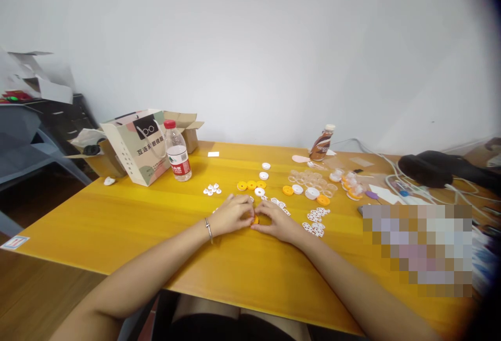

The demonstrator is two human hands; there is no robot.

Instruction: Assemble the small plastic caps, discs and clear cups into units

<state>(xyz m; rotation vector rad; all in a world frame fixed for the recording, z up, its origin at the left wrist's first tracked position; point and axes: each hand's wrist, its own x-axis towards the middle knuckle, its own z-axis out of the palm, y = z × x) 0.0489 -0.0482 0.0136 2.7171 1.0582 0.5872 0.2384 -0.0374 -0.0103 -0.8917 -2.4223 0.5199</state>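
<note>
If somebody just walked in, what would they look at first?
Probably the left hand and right hand, meeting over the bright yellow-brown table with a small orange piece between their fingers. Next might come the red-capped bottle, beside the big paper bag on the table's left side.

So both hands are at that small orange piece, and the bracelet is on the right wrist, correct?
Not quite: the head view shows the bracelet on the left wrist, not the right. The left hand and right hand are indeed at the small orange piece.
</note>
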